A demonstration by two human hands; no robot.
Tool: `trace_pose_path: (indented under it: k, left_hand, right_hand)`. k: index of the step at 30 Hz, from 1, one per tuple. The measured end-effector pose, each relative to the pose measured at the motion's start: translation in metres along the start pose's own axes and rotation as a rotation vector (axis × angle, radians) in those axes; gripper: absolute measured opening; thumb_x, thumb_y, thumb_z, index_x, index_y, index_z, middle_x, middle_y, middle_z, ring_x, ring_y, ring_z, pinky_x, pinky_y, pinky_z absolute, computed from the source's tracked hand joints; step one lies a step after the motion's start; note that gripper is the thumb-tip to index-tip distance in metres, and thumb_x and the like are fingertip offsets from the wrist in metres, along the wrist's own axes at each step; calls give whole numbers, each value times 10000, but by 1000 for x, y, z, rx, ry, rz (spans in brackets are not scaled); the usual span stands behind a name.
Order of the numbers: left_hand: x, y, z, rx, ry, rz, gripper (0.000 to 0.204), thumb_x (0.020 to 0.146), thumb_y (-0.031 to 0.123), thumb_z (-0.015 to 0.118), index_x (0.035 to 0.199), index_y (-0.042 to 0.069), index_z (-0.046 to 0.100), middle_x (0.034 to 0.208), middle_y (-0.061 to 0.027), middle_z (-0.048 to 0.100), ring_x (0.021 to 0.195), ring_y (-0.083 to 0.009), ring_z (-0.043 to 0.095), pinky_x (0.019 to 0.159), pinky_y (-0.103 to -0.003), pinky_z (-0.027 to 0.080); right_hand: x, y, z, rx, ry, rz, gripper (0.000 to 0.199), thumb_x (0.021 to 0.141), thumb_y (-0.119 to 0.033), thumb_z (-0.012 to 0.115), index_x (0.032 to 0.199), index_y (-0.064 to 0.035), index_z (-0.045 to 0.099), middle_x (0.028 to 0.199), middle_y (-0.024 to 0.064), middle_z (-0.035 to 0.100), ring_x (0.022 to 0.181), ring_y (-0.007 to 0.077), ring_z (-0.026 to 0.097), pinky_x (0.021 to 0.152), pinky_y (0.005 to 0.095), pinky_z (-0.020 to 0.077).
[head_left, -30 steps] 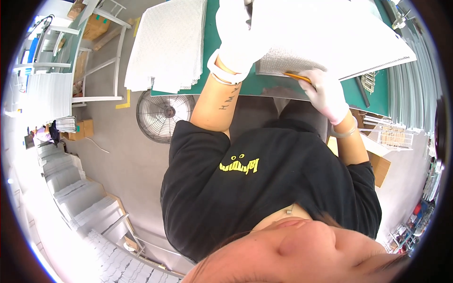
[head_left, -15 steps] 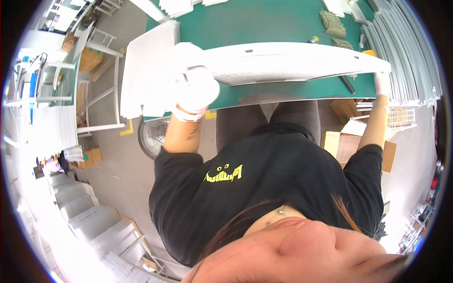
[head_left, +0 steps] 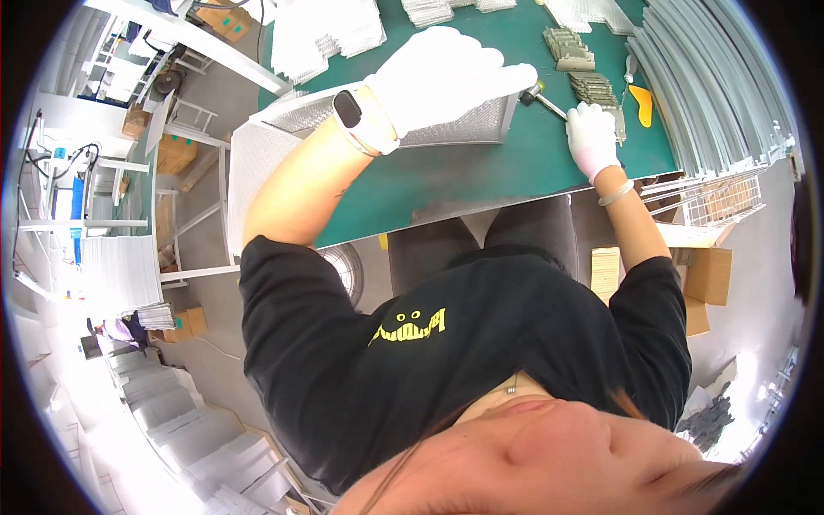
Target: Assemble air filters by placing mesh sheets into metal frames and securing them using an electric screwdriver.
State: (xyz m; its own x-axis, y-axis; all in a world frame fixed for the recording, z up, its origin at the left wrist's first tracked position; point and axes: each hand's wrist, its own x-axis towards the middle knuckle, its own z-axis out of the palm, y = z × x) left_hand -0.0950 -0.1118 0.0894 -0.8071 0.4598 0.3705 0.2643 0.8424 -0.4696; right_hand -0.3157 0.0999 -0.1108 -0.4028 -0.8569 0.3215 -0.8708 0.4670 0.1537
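Silver mesh filter panel (head_left: pixel 412 120) in a metal frame, lying flat on the green table (head_left: pixel 481 172), near edge toward the seated person. Left hand (head_left: pixel 442 77), in a white glove, spread palm-down across the panel's top, pressing on it rather than gripping, fingers reaching to the right-hand corner. Black wrist band (head_left: pixel 350 110) just behind the glove cuff. Small mallet (head_left: pixel 542 99) with a dark head touching or just beside that right corner, handle angled down toward the right hand (head_left: pixel 590 137). Right hand, also white-gloved, closed around the handle end, a thin bracelet (head_left: pixel 616 194) on the wrist.

Beyond the mallet, rows of grey-green corner pieces (head_left: pixel 584 64) stacked on the table, an orange-handled tool (head_left: pixel 642 99) just to their right. Farther right, a fan of long grey metal strips (head_left: pixel 712 77) running along the table's edge. At the far side, more white mesh sheets (head_left: pixel 330 30), and another stack (head_left: pixel 253 163) on a white stand beside the table's left end. Below the table, a floor fan (head_left: pixel 348 266), cardboard boxes (head_left: pixel 704 279) at right, white shelving (head_left: pixel 103 257) at left.
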Motion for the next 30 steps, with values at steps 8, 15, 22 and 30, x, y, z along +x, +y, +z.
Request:
trace_pose_path:
  k: [8, 15, 22, 30]
  left_hand:
    - [-4, 3, 32, 15, 311, -212, 113, 878, 217, 627, 960, 158, 677, 615, -15, 564, 572, -196, 604, 561, -334, 487]
    - [3, 9, 26, 24, 245, -265, 125, 879, 240, 632, 776, 168, 633, 626, -26, 582, 583, -200, 627, 544, -335, 477]
    - [2, 16, 17, 26, 177, -306, 127, 888, 251, 624, 787, 175, 633, 651, -12, 578, 620, -194, 630, 567, -339, 475]
    - [-5, 19, 24, 76, 152, -334, 110, 883, 244, 643, 800, 174, 625, 661, -6, 545, 615, -179, 580, 574, -346, 440]
  right_hand:
    - [-30, -31, -54, 1805, -335, 574, 272, 1089, -285, 440, 1119, -44, 563, 835, 9, 528, 642, 107, 519, 566, 283, 446]
    - [-32, -139, -94, 2215, 390, 494, 374, 1091, -215, 408, 1400, -5, 400, 835, 18, 513, 616, 87, 468, 560, 240, 426]
    - [-24, -141, -92, 2378, 671, 659, 331, 1080, -165, 377, 1387, -42, 394, 829, 18, 488, 603, 97, 449, 548, 245, 415]
    - [-18, -114, -97, 2381, 689, 541, 453, 1082, -342, 462, 1406, -35, 388, 800, 19, 493, 600, 131, 454, 569, 303, 430]
